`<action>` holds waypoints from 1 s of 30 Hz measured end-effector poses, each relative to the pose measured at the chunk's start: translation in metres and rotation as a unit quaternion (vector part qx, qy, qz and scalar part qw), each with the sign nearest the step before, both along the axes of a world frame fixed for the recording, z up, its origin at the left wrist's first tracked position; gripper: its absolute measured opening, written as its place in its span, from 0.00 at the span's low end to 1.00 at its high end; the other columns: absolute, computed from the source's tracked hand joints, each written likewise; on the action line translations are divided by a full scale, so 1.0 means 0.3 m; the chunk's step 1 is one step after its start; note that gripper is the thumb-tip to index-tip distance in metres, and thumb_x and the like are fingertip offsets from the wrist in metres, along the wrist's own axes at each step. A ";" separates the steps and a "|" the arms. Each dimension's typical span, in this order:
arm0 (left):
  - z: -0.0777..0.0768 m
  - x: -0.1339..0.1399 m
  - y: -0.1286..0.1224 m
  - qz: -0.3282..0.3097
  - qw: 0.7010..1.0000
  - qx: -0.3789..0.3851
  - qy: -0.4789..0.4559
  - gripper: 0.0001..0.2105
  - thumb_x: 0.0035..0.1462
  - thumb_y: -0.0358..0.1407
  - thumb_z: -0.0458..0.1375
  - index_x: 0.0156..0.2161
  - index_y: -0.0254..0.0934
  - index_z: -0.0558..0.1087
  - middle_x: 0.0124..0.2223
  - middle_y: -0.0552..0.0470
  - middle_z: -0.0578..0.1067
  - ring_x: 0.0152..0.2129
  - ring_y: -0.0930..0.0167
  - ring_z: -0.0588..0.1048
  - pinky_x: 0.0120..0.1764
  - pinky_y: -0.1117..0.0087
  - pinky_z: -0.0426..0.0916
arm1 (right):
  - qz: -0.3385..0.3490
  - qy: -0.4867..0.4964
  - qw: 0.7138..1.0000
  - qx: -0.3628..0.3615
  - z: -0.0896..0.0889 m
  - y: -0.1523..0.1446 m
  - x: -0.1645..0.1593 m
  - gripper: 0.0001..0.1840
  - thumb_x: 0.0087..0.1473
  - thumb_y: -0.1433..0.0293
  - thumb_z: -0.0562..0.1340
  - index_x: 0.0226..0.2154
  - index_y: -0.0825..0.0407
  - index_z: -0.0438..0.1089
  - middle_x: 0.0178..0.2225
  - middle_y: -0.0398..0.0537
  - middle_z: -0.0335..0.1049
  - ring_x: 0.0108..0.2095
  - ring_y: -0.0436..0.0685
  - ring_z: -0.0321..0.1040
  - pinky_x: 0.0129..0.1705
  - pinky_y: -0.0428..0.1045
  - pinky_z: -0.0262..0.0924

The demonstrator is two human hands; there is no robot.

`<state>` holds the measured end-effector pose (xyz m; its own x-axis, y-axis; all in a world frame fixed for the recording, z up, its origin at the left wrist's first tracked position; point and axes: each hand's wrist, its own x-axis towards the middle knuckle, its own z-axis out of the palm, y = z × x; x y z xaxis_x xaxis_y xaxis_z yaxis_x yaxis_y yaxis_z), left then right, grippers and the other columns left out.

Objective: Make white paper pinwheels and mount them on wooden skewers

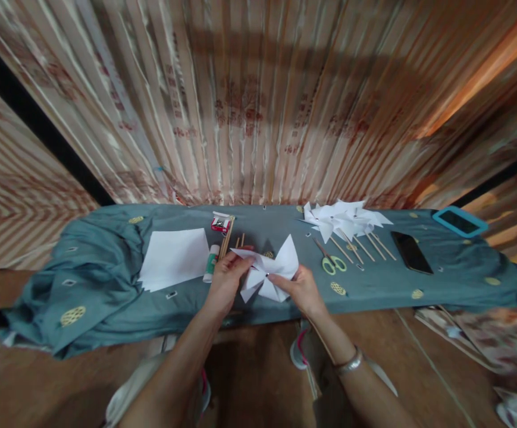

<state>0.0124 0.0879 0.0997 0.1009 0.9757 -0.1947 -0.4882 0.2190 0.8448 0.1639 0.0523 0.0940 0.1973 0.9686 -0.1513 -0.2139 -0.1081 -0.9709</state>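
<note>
A white paper pinwheel [269, 270] with a dark pin at its centre is held between both hands, above the near edge of the cloth-covered table. My left hand [228, 276] pinches its left blade. My right hand [301, 290] grips it from the right, the thumb pressed close to the centre pin. Just left of my left hand stands a glue stick [210, 264] with a green label. Thin wooden sticks [226, 238] lie behind that hand, near a small red box of pins [221, 223].
A stack of white paper [174, 257] lies on the left. Finished pinwheels on sticks [342, 219] are piled at the back right, near green-handled scissors [333, 263]. Further right lie a black phone [412, 252] and a blue-framed device [460, 222]. A striped curtain hangs behind the table [280, 312].
</note>
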 end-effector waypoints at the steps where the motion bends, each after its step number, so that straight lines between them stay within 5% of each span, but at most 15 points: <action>1: 0.001 -0.008 0.008 0.013 1.000 0.000 0.003 0.20 0.32 0.38 0.73 0.35 0.35 0.79 0.27 0.54 0.79 0.25 0.72 0.75 0.32 0.70 0.68 | 0.008 0.004 1.000 -0.001 0.001 0.009 0.002 0.22 0.24 0.63 0.77 0.28 0.53 0.78 0.30 0.48 0.81 0.27 0.59 0.76 0.34 0.53 0.71; 10: 0.014 -0.083 0.063 0.104 0.991 0.031 0.083 0.16 0.32 0.42 0.72 0.28 0.35 0.80 0.27 0.51 0.79 0.24 0.73 0.74 0.32 0.71 0.68 | 0.056 0.032 0.998 -0.026 0.020 0.038 0.007 0.20 0.26 0.66 0.78 0.28 0.53 0.79 0.30 0.48 0.81 0.27 0.58 0.77 0.34 0.52 0.72; 19: 0.028 -0.214 0.101 0.211 0.977 0.015 0.008 0.18 0.28 0.43 0.74 0.26 0.35 0.78 0.28 0.52 0.78 0.25 0.74 0.75 0.34 0.72 0.70 | -0.018 0.133 0.991 0.017 0.045 0.067 0.082 0.19 0.30 0.70 0.76 0.31 0.52 0.79 0.32 0.48 0.82 0.33 0.59 0.78 0.42 0.53 0.73; 30: -0.062 -0.256 0.155 0.198 0.935 0.099 0.275 0.10 0.42 0.40 0.65 0.32 0.39 0.81 0.33 0.49 0.81 0.32 0.66 0.76 0.38 0.67 0.69 | -0.045 0.170 0.984 0.016 0.025 0.093 0.140 0.17 0.33 0.70 0.75 0.32 0.49 0.78 0.30 0.47 0.81 0.33 0.61 0.79 0.40 0.53 0.75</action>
